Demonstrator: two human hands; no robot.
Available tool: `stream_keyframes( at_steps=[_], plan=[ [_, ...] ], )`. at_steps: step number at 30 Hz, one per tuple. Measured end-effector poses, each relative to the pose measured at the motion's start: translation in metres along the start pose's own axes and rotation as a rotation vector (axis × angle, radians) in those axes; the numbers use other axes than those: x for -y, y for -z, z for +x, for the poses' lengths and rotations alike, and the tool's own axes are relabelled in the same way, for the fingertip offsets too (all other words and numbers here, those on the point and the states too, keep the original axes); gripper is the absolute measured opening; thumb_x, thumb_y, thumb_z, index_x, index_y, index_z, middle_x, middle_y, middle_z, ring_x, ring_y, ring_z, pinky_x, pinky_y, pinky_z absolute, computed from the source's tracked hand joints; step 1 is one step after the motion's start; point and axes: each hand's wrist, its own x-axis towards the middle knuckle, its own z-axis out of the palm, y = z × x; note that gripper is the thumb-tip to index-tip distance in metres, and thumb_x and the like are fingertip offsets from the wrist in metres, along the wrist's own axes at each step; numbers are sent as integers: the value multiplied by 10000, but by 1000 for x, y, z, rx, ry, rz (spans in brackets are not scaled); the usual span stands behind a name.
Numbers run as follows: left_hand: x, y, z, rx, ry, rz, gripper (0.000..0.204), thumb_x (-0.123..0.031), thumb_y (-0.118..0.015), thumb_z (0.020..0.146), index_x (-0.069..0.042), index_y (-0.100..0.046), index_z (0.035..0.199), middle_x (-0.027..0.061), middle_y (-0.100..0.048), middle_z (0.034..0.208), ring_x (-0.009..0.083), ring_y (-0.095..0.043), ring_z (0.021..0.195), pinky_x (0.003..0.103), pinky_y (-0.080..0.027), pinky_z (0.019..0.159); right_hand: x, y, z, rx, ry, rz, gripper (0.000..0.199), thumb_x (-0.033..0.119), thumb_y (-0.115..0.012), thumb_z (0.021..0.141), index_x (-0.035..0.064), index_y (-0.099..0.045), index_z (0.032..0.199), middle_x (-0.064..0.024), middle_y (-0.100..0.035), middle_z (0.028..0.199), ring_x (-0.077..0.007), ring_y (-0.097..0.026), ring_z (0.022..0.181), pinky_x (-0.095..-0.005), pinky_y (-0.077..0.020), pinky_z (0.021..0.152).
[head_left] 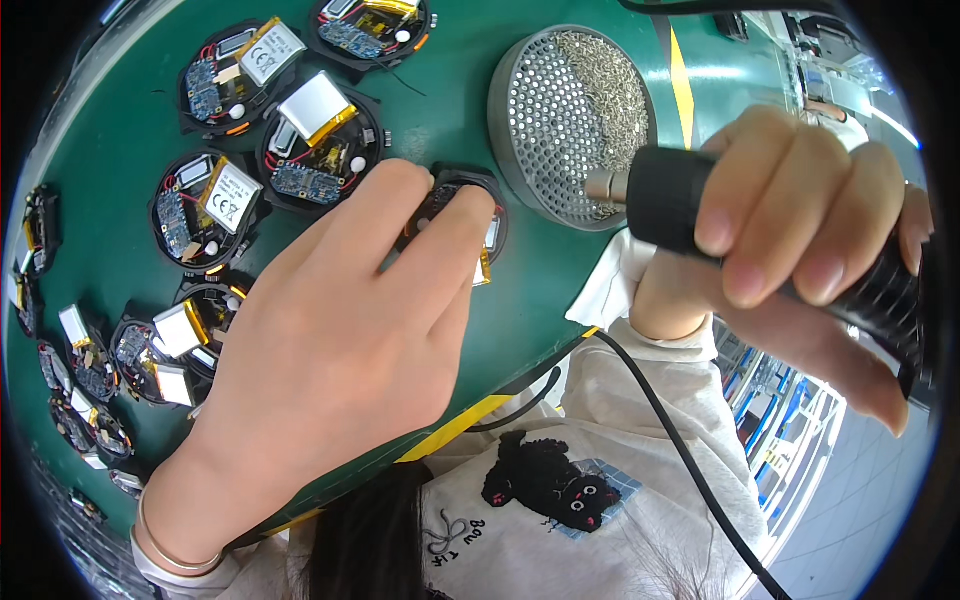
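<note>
My left hand [340, 330] rests on the green mat with its fingers closed round a round black smartwatch case [496, 228]. The fingers cover most of that case; some inner parts and a bit of yellow battery edge show beside them. Raised on the right, my right hand [800, 220] grips a black electric screwdriver [665, 205]. The screwdriver's metal tip points left, over the lower right part of a round grey perforated tray [502, 130]. Many small silvery screws [605, 85] lie heaped in the tray's right half. Whether a screw sits on the tip, I cannot tell.
Several open smartwatch cases with blue circuit boards and silver batteries [235, 195] cover the mat's left side. Yellow-black tape [455, 428] runs along the near table edge. A black cable [655, 400] hangs across my light top. Shelving [785, 420] stands at the right.
</note>
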Motion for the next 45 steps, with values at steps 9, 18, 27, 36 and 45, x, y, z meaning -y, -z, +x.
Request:
stream_keyframes(
  at_steps=[9,18,27,36,45],
  plan=[
    [1,-1,-2,-18,25,-14,514,5,-710,536,71,-617,1037,89,-598,1102,285,-559,975,348,-517,795,-23,-20,4,39,38,2,703,570,-656,818,4,-442,1176,-99,-557,843,-170,-579,537,-300,-528,461],
    [1,-4,1,-65,-83,15,399,6,-714,543,80,-633,927,95,-596,1088,299,-565,969,351,-537,774,-21,-22,10,129,3,-7,706,570,-639,831,12,-420,1205,-102,-559,846,-170,-582,535,-302,-527,464],
    [2,-4,2,-34,-157,162,295,-20,-668,634,87,-636,907,104,-590,1090,296,-575,994,331,-545,774,-23,-17,13,224,-46,5,754,577,-623,839,12,-377,1272,-99,-562,853,-165,-583,535,-304,-528,471],
    [-5,-7,0,-73,-60,108,321,-33,-679,676,88,-560,948,194,-508,1264,383,-499,1211,422,-487,931,12,17,-4,-94,-47,-65,813,709,-653,724,64,-534,1205,-49,-559,943,-175,-564,773,-364,-442,701],
    [-5,-13,-3,-87,-113,252,337,-103,-761,700,26,-549,928,230,-489,1272,372,-559,1041,417,-519,827,-2,24,1,161,-145,-115,1022,841,-612,614,99,-479,1303,-48,-543,1006,-181,-546,780,-354,-421,665]
  ],
)
